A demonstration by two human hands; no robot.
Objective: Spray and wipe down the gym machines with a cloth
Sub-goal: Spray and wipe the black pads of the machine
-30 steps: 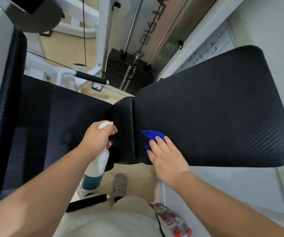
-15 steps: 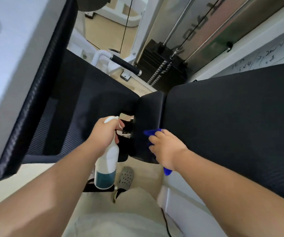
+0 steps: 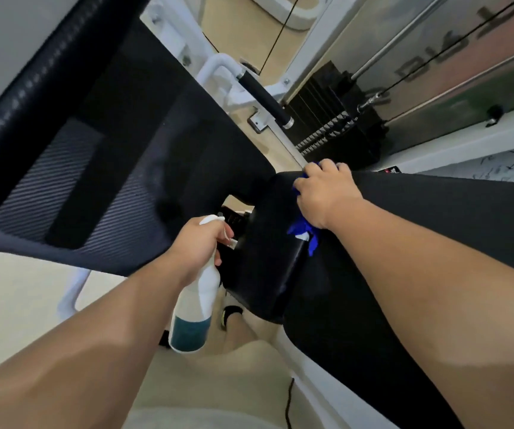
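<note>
My right hand (image 3: 323, 195) presses a blue cloth (image 3: 305, 232) onto the small black pad (image 3: 268, 267) that joins the two big pads of the gym machine. Most of the cloth is hidden under the hand; its ends stick out at the fingertips and the wrist. The long black bench pad (image 3: 435, 230) runs to the right under my forearm. My left hand (image 3: 200, 247) grips the neck of a white spray bottle (image 3: 195, 308) with teal liquid at its bottom, held upright just left of the small pad.
A large black back pad (image 3: 100, 168) fills the left side. Behind it are a white frame with a black handle (image 3: 263, 99), the weight stack (image 3: 336, 119) and cables. Beige floor, my shoe (image 3: 231, 314) and a cord (image 3: 288, 407) lie below.
My right hand slid the cloth from the near edge of the small pad up to its far edge. The view tilted and moved closer. The bottle stayed in my left hand.
</note>
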